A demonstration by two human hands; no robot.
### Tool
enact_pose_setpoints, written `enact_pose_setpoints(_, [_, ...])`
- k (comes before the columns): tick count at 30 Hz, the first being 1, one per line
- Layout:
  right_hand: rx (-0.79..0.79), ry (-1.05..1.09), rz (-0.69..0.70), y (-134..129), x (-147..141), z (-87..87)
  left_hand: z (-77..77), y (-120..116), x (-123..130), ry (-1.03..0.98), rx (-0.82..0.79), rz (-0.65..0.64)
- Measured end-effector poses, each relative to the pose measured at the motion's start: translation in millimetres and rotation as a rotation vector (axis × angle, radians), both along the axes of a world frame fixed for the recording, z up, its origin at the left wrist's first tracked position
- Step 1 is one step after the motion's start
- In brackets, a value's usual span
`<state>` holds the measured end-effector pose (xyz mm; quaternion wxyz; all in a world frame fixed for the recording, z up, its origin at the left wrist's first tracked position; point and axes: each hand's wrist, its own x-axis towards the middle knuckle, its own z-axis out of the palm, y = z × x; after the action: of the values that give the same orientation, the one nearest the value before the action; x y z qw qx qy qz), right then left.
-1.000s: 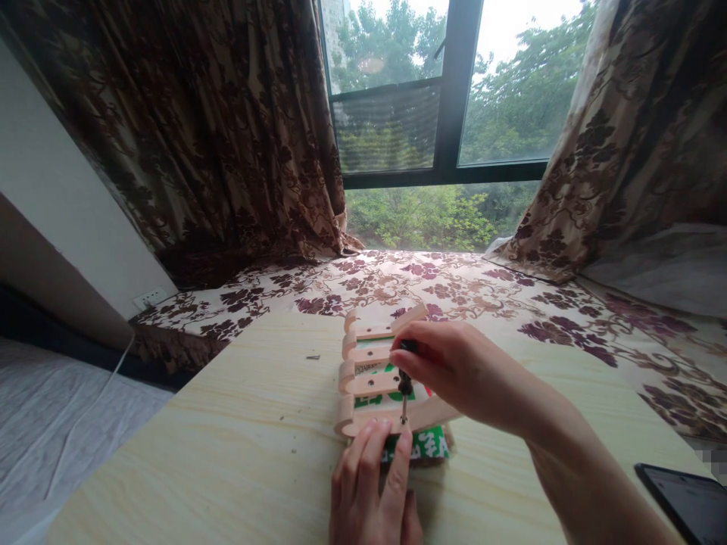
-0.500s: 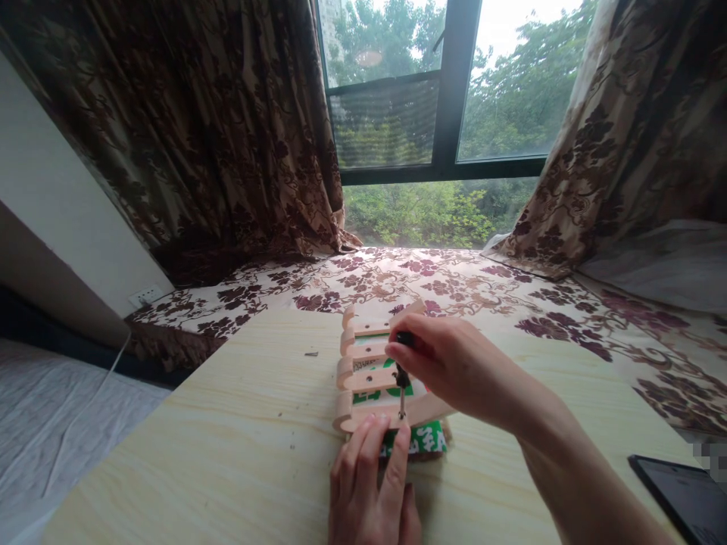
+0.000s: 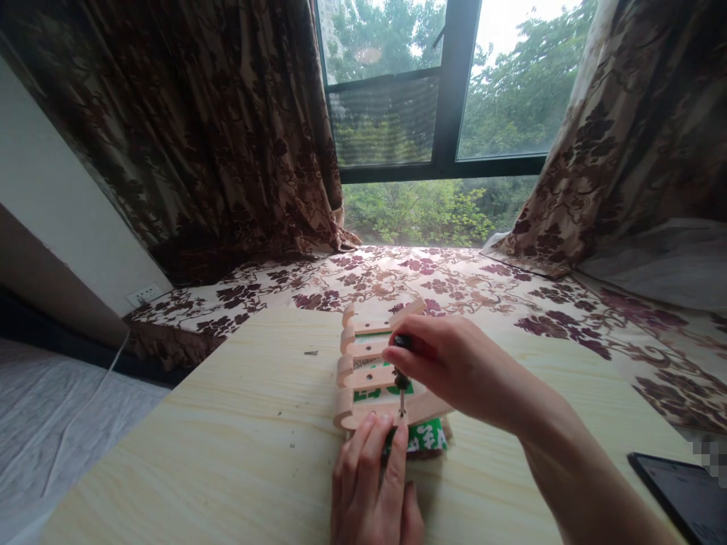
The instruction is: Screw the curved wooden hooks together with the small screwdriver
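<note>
My right hand [image 3: 440,348] is closed around the black handle of a screwdriver [image 3: 402,382]. The tool stands nearly upright, its tip at a screw in the nearest slat of a pale wooden slatted frame [image 3: 363,415]. With fingers stretched out and lying on that slat's near edge, my left hand [image 3: 372,484] presses beside the screw. The frame has several slats with rounded left ends and dark screw spots. Beneath it lies a green and white printed packet [image 3: 429,437], partly covered by the slats and my hands.
A couple of loose screws [image 3: 310,353] lie on the pale wooden table [image 3: 227,424], left of the frame, with small specks nearby. A dark-screened device [image 3: 675,492] rests at the lower right. Floral cloth [image 3: 409,276] covers the window ledge behind the table.
My right hand has shifted very slightly left on the screwdriver, whose tip stays at the same spot. My left hand keeps its place on the slat.
</note>
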<state>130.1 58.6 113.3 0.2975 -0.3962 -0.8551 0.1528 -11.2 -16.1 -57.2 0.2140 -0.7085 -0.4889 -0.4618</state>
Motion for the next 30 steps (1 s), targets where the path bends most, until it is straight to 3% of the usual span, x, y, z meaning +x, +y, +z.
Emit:
enact_pose_setpoints(3, [0.008, -0.014, -0.054, 1, 1, 0.0, 0.8, -1, -1, 0.005, 0.011, -0.011])
enact_pose_setpoints(9, [-0.041, 0.027, 0.125, -6, 2, 3.5, 3.2, -1, -2, 0.015, -0.021, -0.019])
enact_pose_setpoints(17, [0.02, -0.005, -0.03, 0, -1, 0.8, 0.1, 2, -2, -0.009, 0.029, -0.018])
enact_pose_setpoints(23, [-0.072, 0.051, 0.172, -5, 5, 2.3, 1.3, 0, -2, 0.008, 0.002, -0.023])
enact_pose_setpoints(30, [-0.025, 0.032, 0.01, 6, -1, -5.2, 10.2, -6, -10, 0.141, -0.081, -0.039])
